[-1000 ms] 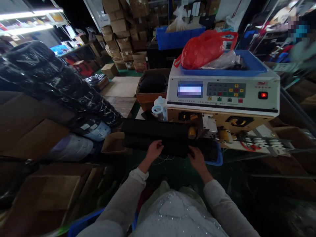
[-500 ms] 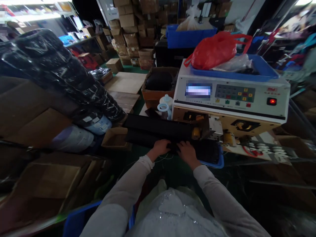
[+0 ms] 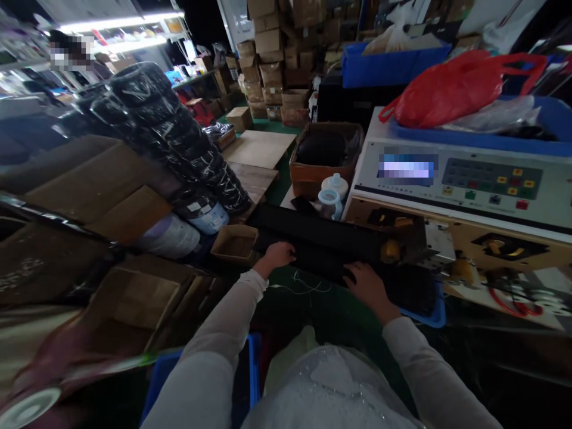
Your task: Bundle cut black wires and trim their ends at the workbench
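Machine: the white-panelled unit (image 3: 402, 190) fills the right side; the view has swung left, so its right end is now cut off.
Wrapped stack: the black plastic-wrapped pile (image 3: 179, 131) leans at the left and sits nearer mid-view than a moment ago.
Black trough: the long dark trough (image 3: 313, 229) lies before the machine, its right end near the yellow roller (image 3: 390, 251), with both hands at its near side.
Blue tray: its rim (image 3: 435, 319) shows below the dark material at right.
Right hand: it (image 3: 367, 286) is palm down, fingers loosely spread at the near edge; whether it grips anything, I cannot tell.
Left hand: it (image 3: 277, 256) has bent fingers at that edge; a pinch cannot be confirmed.
Gap: the hands, close together just before, are now well apart, which suggests attention to a longer stretch.
White thread: it (image 3: 308, 291) shows below the gap.
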